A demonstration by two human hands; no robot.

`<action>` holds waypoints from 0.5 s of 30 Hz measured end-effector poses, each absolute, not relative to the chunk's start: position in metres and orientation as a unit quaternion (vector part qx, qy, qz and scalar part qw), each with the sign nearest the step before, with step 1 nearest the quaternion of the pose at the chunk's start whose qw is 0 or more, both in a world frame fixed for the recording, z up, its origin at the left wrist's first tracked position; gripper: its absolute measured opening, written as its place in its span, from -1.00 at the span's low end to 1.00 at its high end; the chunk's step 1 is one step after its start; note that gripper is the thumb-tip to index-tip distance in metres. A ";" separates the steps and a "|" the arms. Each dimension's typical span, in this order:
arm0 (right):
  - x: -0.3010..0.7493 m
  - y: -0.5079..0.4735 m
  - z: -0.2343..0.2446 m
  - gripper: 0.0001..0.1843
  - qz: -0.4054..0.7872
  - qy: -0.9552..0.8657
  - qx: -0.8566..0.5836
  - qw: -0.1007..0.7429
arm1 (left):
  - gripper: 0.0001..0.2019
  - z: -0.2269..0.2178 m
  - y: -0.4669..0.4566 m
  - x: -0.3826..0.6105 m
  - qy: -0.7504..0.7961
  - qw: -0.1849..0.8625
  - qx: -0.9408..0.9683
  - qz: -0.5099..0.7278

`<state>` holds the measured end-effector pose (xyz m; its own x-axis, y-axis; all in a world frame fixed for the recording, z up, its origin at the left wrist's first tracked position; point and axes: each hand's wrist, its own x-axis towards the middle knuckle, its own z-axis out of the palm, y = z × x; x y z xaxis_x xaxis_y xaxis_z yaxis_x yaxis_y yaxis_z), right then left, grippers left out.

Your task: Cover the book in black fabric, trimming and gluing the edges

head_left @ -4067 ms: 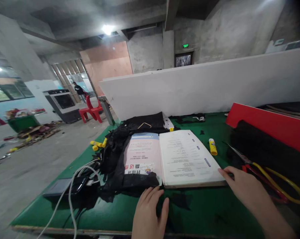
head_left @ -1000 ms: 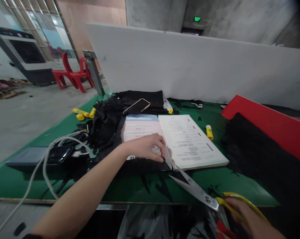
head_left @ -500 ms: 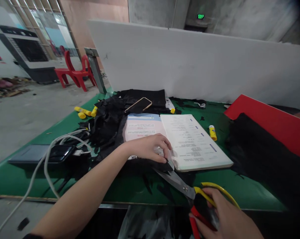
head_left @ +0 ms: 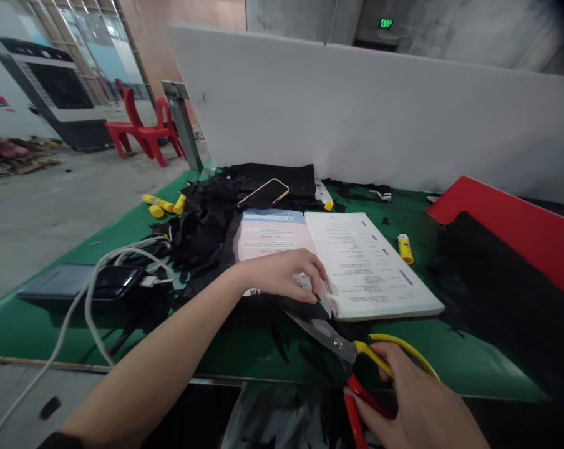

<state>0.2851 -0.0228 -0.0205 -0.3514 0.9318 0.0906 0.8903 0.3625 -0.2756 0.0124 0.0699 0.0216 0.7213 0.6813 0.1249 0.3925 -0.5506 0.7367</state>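
Observation:
My right hand (head_left: 422, 399) grips a pair of scissors (head_left: 326, 337) with one yellow and one red handle loop. The handles are spread apart, and the blades point left along the near edge of an open book (head_left: 375, 274). My left hand (head_left: 296, 274) rests over the book's left page near the spine. Its thumb and fingers pinch a thin black sheet (head_left: 322, 308) at the book's bottom edge, right above the blades. Part of the lower blade is hidden under black material.
Black scraps (head_left: 207, 212) and a gold-edged phone (head_left: 267, 192) lie behind the book. Glue sticks (head_left: 405, 249) stand or lie about the green table (head_left: 488, 355). To the left are a power bank (head_left: 118, 282) and white cable (head_left: 88, 312); to the right, a red board (head_left: 506, 231).
My right hand and the scissors have moved left, pushing the blades further along the book's near edge. My left hand keeps its pinch. The whole view has shifted slightly.

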 end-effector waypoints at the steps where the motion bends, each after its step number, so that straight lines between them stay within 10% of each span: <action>1: 0.286 -0.023 -0.020 -0.63 0.090 -0.818 -0.557 0.108 | -0.94 0.021 0.070 0.012 0.312 0.356 0.857 0.203; 15: 0.282 -0.017 -0.020 -0.63 0.088 -0.831 -0.543 0.089 | -0.95 0.020 0.070 0.014 0.303 0.374 0.850 0.215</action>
